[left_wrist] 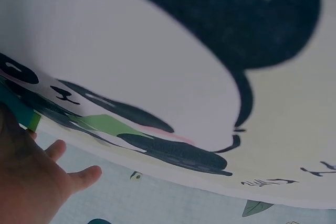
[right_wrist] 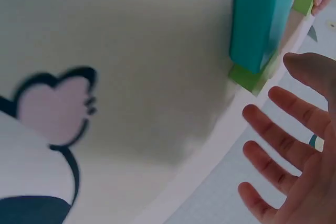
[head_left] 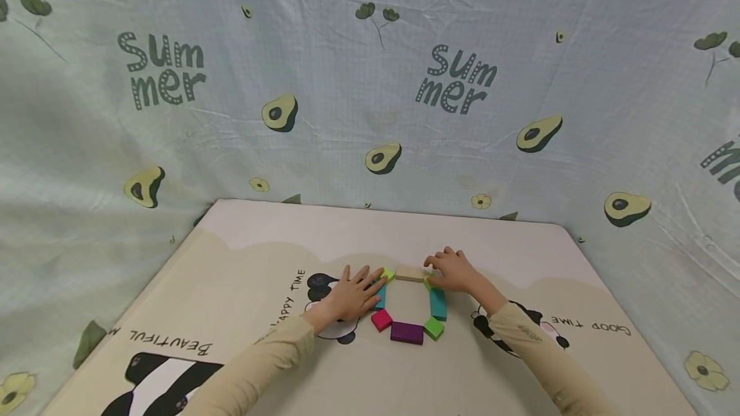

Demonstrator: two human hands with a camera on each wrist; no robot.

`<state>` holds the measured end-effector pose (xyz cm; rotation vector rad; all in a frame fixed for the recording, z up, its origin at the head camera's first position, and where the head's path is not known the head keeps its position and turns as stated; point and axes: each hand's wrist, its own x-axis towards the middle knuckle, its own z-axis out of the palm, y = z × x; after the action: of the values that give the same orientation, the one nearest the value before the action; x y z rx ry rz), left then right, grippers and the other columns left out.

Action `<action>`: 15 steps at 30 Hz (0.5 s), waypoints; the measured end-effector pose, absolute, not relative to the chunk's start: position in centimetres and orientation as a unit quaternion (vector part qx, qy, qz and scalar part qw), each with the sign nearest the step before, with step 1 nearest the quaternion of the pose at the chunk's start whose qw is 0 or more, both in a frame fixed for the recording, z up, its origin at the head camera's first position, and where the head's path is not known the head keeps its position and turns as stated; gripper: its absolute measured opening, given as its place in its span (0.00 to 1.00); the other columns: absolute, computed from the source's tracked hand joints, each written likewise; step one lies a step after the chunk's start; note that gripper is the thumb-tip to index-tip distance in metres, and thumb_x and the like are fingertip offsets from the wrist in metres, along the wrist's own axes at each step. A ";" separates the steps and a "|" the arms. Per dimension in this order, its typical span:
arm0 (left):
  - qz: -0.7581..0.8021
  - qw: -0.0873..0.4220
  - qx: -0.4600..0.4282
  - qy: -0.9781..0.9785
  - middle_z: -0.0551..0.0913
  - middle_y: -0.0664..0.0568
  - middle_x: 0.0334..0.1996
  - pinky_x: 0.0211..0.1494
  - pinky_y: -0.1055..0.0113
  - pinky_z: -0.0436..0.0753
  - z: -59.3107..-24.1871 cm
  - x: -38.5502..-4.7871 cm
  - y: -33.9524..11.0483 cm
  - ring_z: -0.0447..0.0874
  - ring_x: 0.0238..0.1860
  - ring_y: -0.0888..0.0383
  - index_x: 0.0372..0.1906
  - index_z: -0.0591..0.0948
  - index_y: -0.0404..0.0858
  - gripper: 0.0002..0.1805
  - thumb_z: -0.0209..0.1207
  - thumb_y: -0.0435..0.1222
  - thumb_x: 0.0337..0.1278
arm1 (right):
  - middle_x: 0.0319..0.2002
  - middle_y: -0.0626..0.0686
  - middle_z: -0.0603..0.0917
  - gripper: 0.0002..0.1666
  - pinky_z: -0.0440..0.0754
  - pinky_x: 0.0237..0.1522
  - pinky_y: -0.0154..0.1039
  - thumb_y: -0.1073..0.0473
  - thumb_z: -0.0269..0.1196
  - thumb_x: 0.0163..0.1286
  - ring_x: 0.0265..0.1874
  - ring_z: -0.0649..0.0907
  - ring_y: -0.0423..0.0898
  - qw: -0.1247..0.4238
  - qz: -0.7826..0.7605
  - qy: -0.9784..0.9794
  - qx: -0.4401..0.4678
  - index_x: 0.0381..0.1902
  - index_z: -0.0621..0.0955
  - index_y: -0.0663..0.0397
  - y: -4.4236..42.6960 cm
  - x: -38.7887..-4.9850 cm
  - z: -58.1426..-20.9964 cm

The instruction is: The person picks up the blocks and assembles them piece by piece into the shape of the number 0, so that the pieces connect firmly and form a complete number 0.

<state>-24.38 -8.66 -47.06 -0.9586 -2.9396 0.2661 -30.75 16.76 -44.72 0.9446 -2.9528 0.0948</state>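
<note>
Coloured blocks form a ring on the table. A tan block [head_left: 409, 273] lies at its far side, with a lime block [head_left: 388, 273] and another lime block [head_left: 428, 283] at the far corners. Teal blocks make the sides, left [head_left: 380, 299] and right [head_left: 438, 305]. A red block [head_left: 381, 320], a purple block [head_left: 407, 333] and a green block [head_left: 433, 327] lie nearest. My left hand [head_left: 349, 295], fingers spread and straight, lies at the left teal block and far-left lime block. The right hand [head_left: 453, 271] has its thumb by the far-right lime block [right_wrist: 248, 78]; its other fingers are spread.
The pale table mat [head_left: 243, 287] carries printed pandas and lettering. A hanging sheet [head_left: 324, 69] with avocado prints stands behind the table's far edge and along both sides.
</note>
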 end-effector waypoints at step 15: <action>0.095 0.027 -0.308 -0.946 0.53 0.56 0.69 0.63 0.45 0.59 -47.3 -24.3 -8.6 0.54 0.69 0.54 0.68 0.54 0.49 0.27 0.32 0.50 0.67 | 0.32 0.49 0.79 0.13 0.68 0.36 0.48 0.48 0.61 0.57 0.36 0.73 0.48 0.036 0.041 -0.952 0.303 0.39 0.79 0.43 17.1 -29.5 -46.1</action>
<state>-24.26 -8.64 -47.26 -0.9525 -2.9220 0.2929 -29.52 17.07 -46.10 0.9293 -2.9220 0.1261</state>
